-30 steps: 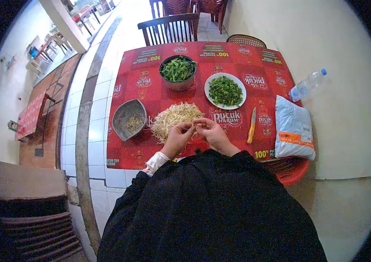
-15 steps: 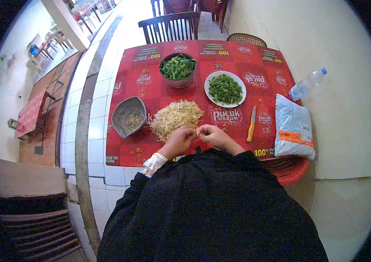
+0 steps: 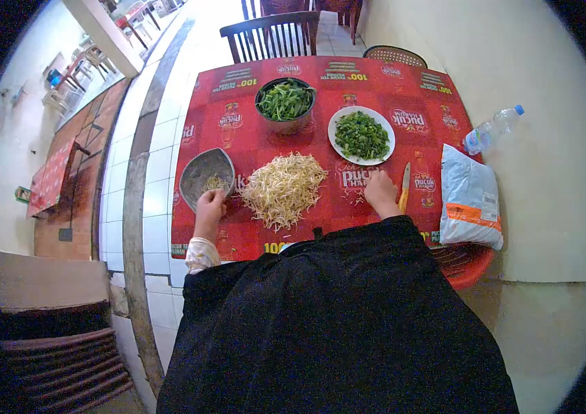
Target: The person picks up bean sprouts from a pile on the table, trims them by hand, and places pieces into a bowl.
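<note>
A heap of bean sprouts (image 3: 284, 190) lies on the red table, between my two hands. My left hand (image 3: 210, 205) is at the near right rim of a grey bowl (image 3: 193, 181), its fingertips pinched together. Inside that bowl are some thin pale scraps (image 3: 215, 181). What the left fingers hold, if anything, is too small to make out. My right hand (image 3: 380, 192) is low over the table to the right of the heap, fingers closed and pointing down. A few loose sprouts (image 3: 359, 196) lie just left of it. Close on its right is a knife (image 3: 404, 188) with a yellow handle.
Farther back stand a pot of leafy greens (image 3: 284, 102) and a white plate (image 3: 333, 143) of chopped greens. A grey-white plastic package (image 3: 471, 196) lies at the right edge beside a clear bottle (image 3: 493, 131). A wooden chair (image 3: 271, 34) stands behind the table.
My hands have parted from in front of the sprout heap. The left one went left to the grey bowl, the right one moved right toward the knife.
</note>
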Motion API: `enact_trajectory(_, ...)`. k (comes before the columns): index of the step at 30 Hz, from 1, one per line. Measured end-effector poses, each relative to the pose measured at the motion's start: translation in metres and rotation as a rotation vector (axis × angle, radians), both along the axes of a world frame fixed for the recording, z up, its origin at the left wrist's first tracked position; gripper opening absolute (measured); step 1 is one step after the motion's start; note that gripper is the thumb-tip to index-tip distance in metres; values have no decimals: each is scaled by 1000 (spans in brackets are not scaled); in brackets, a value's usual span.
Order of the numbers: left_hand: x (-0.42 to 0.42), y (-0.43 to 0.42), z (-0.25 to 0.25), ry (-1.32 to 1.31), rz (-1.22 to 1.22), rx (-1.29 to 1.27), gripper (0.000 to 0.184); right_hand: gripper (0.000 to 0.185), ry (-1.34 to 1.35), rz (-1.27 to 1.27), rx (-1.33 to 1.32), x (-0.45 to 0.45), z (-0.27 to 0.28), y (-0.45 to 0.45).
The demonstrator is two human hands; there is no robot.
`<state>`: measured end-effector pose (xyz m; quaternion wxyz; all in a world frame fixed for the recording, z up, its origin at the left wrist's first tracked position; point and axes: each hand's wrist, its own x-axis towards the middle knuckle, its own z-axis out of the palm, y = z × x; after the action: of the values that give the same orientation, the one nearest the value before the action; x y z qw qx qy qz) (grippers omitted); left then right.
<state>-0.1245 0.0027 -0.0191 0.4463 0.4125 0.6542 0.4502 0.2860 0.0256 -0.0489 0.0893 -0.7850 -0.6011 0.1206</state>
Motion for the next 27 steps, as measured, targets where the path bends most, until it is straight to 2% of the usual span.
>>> enact_trajectory(4, -39, 11, -19, -79, 100, 0, 20, 19, -160, 260, 165, -19, 1, 0)
enact_trajectory(7, -56, 19, -40, -300, 194, 10, 21, 13, 26, 581, 365, -45, -23, 2)
enact_trajectory(10, -55, 20, -35, -332, 176, -43, 41, 16, 97, 702, 200, -73, -33, -1)
enact_trajectory(13, -51, 20, -34, -313, 149, -62, 56, 18, -48, 651, 260, -86, -46, -4)
enact_trajectory(17, -35, 17, -20, -186, 168, -56, 62, 17, 8, 617, 48, -83, -49, 3)
enact_trajectory(20, -15, 15, -1, -125, 64, -75, 55, 19, 192, 546, 70, -78, -47, 7)
enact_trajectory(24, 22, 22, -11, -124, -91, -18, 46, 22, 499, 472, 101, -78, -15, 2)
enact_trajectory(27, 61, 18, -13, 117, -248, 156, 39, 25, 577, 450, 46, -79, 9, -3)
